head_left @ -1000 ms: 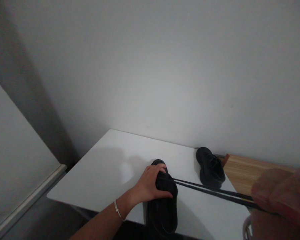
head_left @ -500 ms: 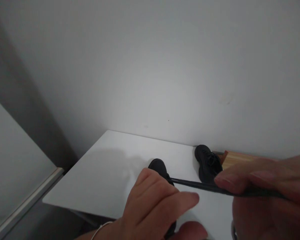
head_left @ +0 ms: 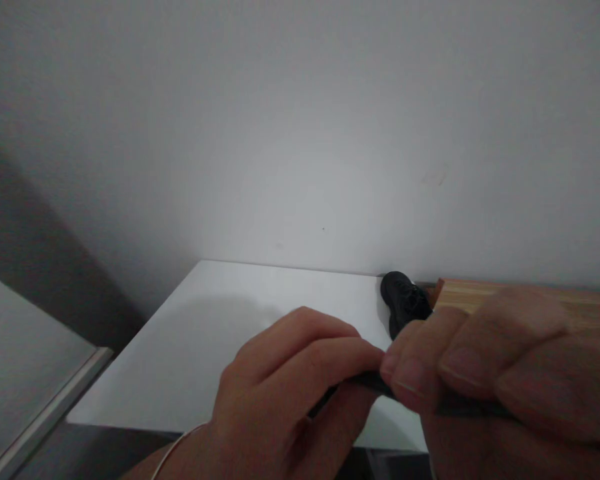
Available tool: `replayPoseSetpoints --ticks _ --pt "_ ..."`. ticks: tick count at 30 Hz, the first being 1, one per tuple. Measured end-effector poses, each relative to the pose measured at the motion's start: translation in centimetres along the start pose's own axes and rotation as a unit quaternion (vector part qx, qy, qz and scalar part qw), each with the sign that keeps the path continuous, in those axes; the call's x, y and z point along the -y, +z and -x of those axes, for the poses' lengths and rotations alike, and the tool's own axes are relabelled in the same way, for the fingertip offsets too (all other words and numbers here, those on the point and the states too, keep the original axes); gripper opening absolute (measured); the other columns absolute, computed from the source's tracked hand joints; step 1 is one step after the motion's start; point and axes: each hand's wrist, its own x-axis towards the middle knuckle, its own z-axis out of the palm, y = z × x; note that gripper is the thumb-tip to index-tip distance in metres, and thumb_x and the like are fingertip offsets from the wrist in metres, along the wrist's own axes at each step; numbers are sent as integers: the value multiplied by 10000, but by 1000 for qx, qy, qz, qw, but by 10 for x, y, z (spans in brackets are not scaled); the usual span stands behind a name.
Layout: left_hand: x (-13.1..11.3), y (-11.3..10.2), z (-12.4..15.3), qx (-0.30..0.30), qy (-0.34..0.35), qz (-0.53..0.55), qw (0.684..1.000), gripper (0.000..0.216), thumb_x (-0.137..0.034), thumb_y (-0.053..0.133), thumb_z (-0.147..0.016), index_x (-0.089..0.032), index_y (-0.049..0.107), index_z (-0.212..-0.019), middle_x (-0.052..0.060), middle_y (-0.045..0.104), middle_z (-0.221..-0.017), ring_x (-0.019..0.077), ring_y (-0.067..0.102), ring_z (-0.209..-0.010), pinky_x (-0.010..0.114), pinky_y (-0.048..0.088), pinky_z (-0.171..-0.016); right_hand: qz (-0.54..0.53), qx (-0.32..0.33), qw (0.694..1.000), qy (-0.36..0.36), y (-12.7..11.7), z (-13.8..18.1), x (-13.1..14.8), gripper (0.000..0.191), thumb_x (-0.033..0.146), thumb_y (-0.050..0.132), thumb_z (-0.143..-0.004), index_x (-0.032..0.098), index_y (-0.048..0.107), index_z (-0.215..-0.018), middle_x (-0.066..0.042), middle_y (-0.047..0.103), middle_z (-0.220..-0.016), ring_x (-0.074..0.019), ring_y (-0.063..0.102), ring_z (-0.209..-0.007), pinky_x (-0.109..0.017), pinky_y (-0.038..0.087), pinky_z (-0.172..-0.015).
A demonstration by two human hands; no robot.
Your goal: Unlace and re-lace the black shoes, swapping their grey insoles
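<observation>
A thin black shoelace (head_left: 370, 381) runs between my two hands above the table. My left hand (head_left: 290, 380) pinches it between thumb and forefinger, and a thin bracelet circles that wrist. My right hand (head_left: 500, 380), close to the camera and partly blurred, has its fingers closed over the lace, its fingertips touching those of the left. Behind the right hand a black lace-up shoe (head_left: 404, 300) rests at the table's back edge, its near end covered. The second black shoe is hidden from view.
A white table (head_left: 180, 347) stands against a pale wall (head_left: 300, 133). At its right lies a wood-grained board or box (head_left: 475, 293), partly behind my right hand. To the left is a white panel with a light edge strip (head_left: 55, 407).
My left hand has moved to the lace and closed on it, meeting the right hand. The nearer shoe has gone out of sight. The view has shifted slightly.
</observation>
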Motion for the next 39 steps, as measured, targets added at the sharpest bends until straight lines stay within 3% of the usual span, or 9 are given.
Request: replayPoseSetpoints --ticks 7,12,17,20,22,24,27,32,39 --pt "11 4 -5 24 -89 77 993 96 -188 627 -923 -267 671 -958 -18 658 -736 124 619 -635 187 522 -564 -191 -5 954 231 -10 -19 -11 39 242 796 -831 263 766 -817 32 672 -760 -94 673 -676 -186 590 -604" --pt "15 12 -5 -10 -89 -1 996 202 -154 601 -909 -296 622 -1051 -55 651 -730 73 519 -485 134 399 -394 -227 -37 931 283 -18 -10 -32 52 263 794 -835 231 753 -832 35 686 -793 -77 689 -767 -156 566 -739" --pt "31 13 -4 -8 -50 -12 999 277 -111 533 -950 -305 659 -1101 -54 721 -801 79 625 -592 148 493 -555 -231 -64 921 307 -25 -1 -43 74 310 758 -862 240 736 -857 26 663 -835 -95 661 -849 -181 550 -832" --pt "49 9 -4 -90 -83 63 990 212 -185 481 -1022 -259 678 -1001 -20 745 -852 121 707 -788 196 555 -752 -248 -108 908 321 -36 0 -51 79 320 742 -876 249 710 -864 28 632 -862 -105 657 -881 -225 553 -898" --pt "64 1 -3 -150 -106 159 970 216 -287 498 -1034 -222 681 -938 8 735 -833 157 713 -827 270 584 -816 -257 -141 895 335 -48 0 -57 77 304 735 -881 253 683 -858 40 591 -803 -92 639 -771 -230 574 -831" --pt "80 -13 0 -188 -132 251 940 237 -380 572 -995 -197 685 -897 -23 611 -624 119 616 -596 228 573 -609 -256 -171 883 355 -63 1 -62 84 280 724 -889 246 655 -856 70 495 -693 -47 493 -522 -168 537 -603" --pt "103 -40 11 -264 -208 283 898 216 -360 666 -931 -176 684 -819 -66 359 -513 70 312 -441 141 314 -365 -209 -223 879 367 -91 7 -71 123 283 737 -876 226 631 -850 98 356 -613 -43 184 -414 -139 306 -368" --pt "132 -72 42 -344 -306 237 856 246 -307 592 -959 -179 701 -779 -57 235 -557 101 154 -505 189 194 -386 -44 -310 877 364 -134 28 -90 234 318 838 -754 215 628 -757 85 329 -538 -93 202 -496 -172 283 -397" --pt "182 -73 77 -366 -322 143 862 294 -438 672 -892 -160 709 -801 -90 233 -537 69 170 -466 185 172 -399 51 -317 888 329 -173 70 -139 274 325 897 -619 197 717 -780 66 439 -504 -82 329 -493 -208 226 -400"
